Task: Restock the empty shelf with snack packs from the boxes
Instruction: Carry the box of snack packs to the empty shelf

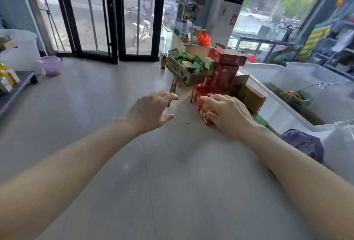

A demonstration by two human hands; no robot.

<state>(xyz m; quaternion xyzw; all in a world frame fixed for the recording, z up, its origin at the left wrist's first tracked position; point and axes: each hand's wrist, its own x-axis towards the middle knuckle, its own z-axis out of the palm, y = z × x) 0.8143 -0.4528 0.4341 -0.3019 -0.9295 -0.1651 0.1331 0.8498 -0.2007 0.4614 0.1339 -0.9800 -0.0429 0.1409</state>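
My left hand hung in the air with the fingers spread apart, holding nothing, just beside the low red printed cardboard box on the grey tiled floor. My right hand lay on top of this box, fingers almost straight, thumb against its near side. Behind it stood a pile of more red cartons. An open brown cardboard box full of green snack packs sat on a small wooden stool.

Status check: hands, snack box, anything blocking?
Left hand open, short of the stack. Right hand open, resting on the nearest red box, not gripping. Carton of green packs on a stool just behind; nothing between hands and box.
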